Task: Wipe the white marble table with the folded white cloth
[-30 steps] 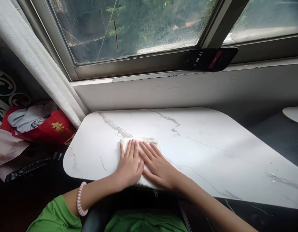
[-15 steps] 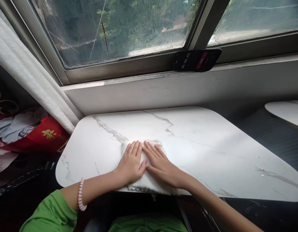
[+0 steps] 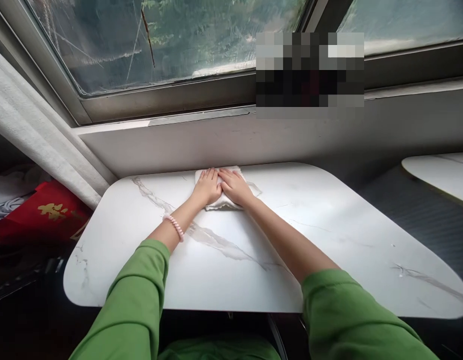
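Observation:
A folded white cloth [image 3: 224, 202] lies flat on the white marble-patterned tabletop [image 3: 223, 285], close to its back edge by the wall. My left hand [image 3: 207, 188] presses down on the cloth's left part, fingers stretched forward and lying flat. Beside it, my right hand [image 3: 234, 187] rests palm down on the right part, its fingers also extended. The two hands touch or nearly touch at the thumbs and cover most of the cloth. A pink coiled band [image 3: 173, 228] circles my left wrist.
Behind the table rise a low wall and a metal-framed window [image 3: 171, 97]; a pixelated patch hides part of the sill. A pale curtain [image 3: 47, 130] hangs at left above a red bag [image 3: 47, 210] with fabric in it. Another white tabletop [image 3: 441, 172] stands at the right.
Both hands have pushed the cloth away from the table's front edge to near its back edge, with the arms now stretched out. The camera view has shifted slightly.

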`<state>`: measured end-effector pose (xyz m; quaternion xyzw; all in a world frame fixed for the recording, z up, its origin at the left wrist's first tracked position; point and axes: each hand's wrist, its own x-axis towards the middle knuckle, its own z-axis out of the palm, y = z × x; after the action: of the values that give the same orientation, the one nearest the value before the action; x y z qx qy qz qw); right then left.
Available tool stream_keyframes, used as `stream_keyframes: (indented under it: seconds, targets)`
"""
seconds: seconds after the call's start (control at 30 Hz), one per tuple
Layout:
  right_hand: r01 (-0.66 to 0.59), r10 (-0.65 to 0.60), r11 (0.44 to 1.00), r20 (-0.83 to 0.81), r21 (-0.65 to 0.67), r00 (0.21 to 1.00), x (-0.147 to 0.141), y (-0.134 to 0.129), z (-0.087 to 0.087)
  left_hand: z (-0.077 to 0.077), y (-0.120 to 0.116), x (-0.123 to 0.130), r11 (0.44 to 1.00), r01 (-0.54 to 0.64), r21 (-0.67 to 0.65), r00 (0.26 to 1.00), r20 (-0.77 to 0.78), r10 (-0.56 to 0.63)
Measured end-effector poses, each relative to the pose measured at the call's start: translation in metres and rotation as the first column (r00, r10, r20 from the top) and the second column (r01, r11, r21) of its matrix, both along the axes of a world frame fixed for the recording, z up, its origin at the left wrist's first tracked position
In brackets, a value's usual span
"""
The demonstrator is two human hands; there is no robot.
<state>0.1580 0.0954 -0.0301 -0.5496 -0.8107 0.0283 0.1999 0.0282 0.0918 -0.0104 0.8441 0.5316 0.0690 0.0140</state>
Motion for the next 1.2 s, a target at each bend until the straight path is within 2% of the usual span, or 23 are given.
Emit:
stream_keyframes:
  seconds: [0.1,0.23,0.33,0.43,0.53,0.6,0.8,0.9,1.03,1.2]
  targets:
    - [0.015,-0.015,1.0,-0.013,0.023,1.0,0.004,0.018,-0.003,-0.001,0.017,0.005,0.999,-0.002,0.043,1.0,-0.004,0.002]
    - [0.037,-0.035,0.998,-0.037,0.042,0.999,0.006,0.027,-0.004,-0.003,0.026,0.007,0.996,0.011,0.088,1.0,-0.002,-0.01]
    - [0.044,-0.043,0.998,-0.028,0.043,0.999,0.005,0.023,-0.003,-0.003,0.022,0.006,0.996,-0.004,0.094,1.0,-0.003,0.005]
    - [0.061,-0.062,0.998,0.014,0.029,0.998,0.007,0.01,-0.002,-0.003,0.007,0.007,0.997,-0.019,0.069,1.0,-0.019,0.021]
    - [0.037,-0.039,0.999,0.062,0.03,0.997,0.017,-0.017,-0.005,-0.003,-0.021,0.013,0.998,0.006,0.056,1.0,-0.03,-0.004]
    - [0.007,-0.01,0.999,0.071,0.045,0.997,0.029,-0.044,-0.008,-0.002,-0.048,0.02,0.998,0.025,0.054,0.999,-0.031,-0.023]
    - [-0.101,0.092,0.988,0.08,0.117,0.993,0.076,-0.145,-0.018,0.007,-0.148,0.051,0.997,0.077,0.015,0.995,-0.059,-0.076]
    - [-0.117,0.103,0.978,0.085,0.171,0.991,0.09,-0.19,-0.018,0.014,-0.186,0.062,0.988,0.153,-0.034,0.984,-0.091,-0.155]
    - [-0.092,0.078,0.98,0.081,0.178,0.994,0.096,-0.23,-0.015,0.019,-0.213,0.068,0.972,0.229,-0.053,0.967,-0.105,-0.234]
    - [-0.079,0.066,0.983,0.082,0.163,0.994,0.096,-0.24,-0.011,0.022,-0.22,0.068,0.961,0.268,-0.067,0.954,-0.123,-0.275]
